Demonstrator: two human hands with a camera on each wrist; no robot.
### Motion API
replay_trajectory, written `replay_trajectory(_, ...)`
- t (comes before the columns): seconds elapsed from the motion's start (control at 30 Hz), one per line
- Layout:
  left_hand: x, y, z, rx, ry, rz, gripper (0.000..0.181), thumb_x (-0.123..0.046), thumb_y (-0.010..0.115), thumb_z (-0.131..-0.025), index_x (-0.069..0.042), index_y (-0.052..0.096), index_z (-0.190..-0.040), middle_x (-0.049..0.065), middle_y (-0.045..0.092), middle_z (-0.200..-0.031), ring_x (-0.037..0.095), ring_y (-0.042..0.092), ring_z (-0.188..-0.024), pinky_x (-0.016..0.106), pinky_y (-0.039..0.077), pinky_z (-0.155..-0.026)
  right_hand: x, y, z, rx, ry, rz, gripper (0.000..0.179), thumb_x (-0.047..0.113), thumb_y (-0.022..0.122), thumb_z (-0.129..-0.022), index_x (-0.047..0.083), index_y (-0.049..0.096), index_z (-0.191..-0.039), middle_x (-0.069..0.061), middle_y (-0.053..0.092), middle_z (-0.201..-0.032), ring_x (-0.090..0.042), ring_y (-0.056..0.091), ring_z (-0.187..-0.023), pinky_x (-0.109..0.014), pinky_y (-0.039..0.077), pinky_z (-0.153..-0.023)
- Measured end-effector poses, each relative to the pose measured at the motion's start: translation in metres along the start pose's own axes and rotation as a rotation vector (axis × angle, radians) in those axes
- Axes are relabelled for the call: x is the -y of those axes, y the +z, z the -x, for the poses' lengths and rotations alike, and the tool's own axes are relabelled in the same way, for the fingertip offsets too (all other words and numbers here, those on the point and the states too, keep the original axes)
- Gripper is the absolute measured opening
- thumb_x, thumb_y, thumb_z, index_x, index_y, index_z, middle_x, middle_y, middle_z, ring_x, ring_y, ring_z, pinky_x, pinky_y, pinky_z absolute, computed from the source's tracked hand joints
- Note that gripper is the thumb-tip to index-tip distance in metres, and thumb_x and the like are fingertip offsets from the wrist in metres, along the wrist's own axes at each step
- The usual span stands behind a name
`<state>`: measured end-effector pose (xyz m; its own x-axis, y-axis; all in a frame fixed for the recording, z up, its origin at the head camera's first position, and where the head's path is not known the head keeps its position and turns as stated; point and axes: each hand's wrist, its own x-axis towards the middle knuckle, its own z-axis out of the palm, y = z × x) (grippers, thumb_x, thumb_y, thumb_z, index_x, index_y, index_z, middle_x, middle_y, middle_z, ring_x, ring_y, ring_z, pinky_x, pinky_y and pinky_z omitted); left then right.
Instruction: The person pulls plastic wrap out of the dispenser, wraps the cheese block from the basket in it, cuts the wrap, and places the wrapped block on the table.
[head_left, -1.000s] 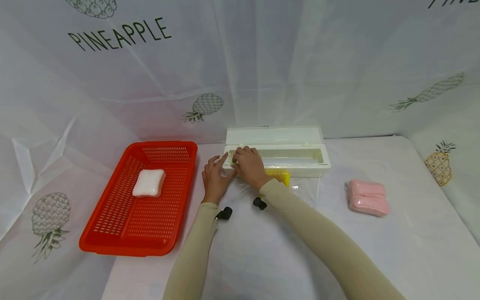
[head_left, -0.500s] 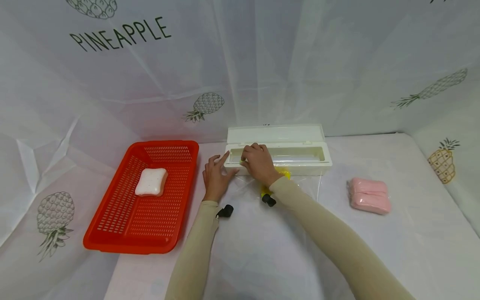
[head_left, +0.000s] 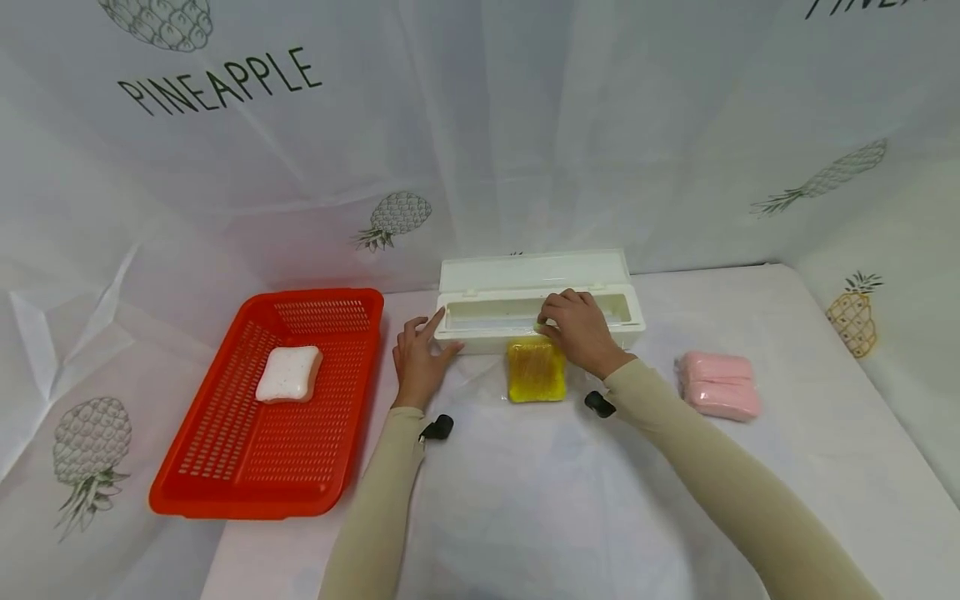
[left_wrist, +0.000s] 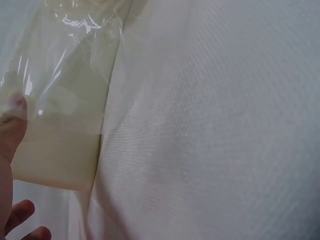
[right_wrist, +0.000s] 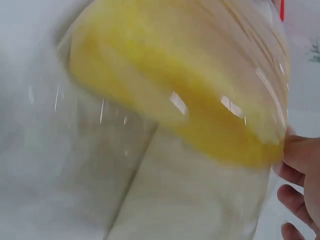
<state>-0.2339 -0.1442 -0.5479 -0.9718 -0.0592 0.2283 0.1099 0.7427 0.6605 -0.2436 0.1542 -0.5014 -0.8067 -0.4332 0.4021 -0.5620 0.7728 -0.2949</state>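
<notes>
A white cling film dispenser box point(head_left: 480, 343) lies with its lid raised at the back of the table. My left hand point(head_left: 420, 367) steadies its left end, index finger straight at the top corner and thumb point(left_wrist: 17, 110) pressed on the front face over clear film point(left_wrist: 75, 65). On the box's front edge, right of its middle, my right hand point(head_left: 581, 329) pinches a small pale green piece point(head_left: 541, 327), mostly hidden by the fingers. A yellow-brown square, toast-like block point(head_left: 536, 372) lies before the box under clear film, seen close in the right wrist view.
To the left stands a red perforated basket point(head_left: 360, 417) with a white, toast-shaped piece point(head_left: 288, 372) inside. A pink two-lobed bundle in clear wrap point(head_left: 720, 385) lies on the right. A white pineapple-print sheet point(head_left: 487, 167) hangs behind the table.
My right hand has slid rightward along the box's front edge with the small green piece, uncovering the yellow block. The left hand keeps its place at the left end.
</notes>
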Motion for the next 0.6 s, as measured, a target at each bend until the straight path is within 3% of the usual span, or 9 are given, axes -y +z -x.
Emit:
replay_trajectory(0.27,0.002,0.000,0.002,0.001,-0.005,0.004,0.076,-0.037,0.085,-0.091,-0.032,0.051,-0.158,0.016,0.048,-0.148,0.037,0.045,-0.124,0.054,0.031,-0.107,-0.038,-0.025,0.026,0.022,0.015,0.026,0.011,0.015,0.084,-0.091,0.008,0.078,-0.095,-0.008,0.073,-0.107,-0.032,0.060,-0.108,-0.054,0.044,-0.104)
replay_trajectory(0.6,-0.001,-0.001,0.003,0.023,0.004,0.032,0.076,-0.034,0.084,-0.092,-0.029,0.049,-0.160,0.017,0.047,-0.148,0.038,0.044,-0.125,0.053,0.033,-0.104,-0.093,-0.052,0.071,-0.126,-0.009,0.052,0.016,0.002,0.088,-0.081,0.006,0.077,-0.092,-0.009,0.072,-0.100,-0.034,0.062,-0.098,-0.055,0.047,-0.091)
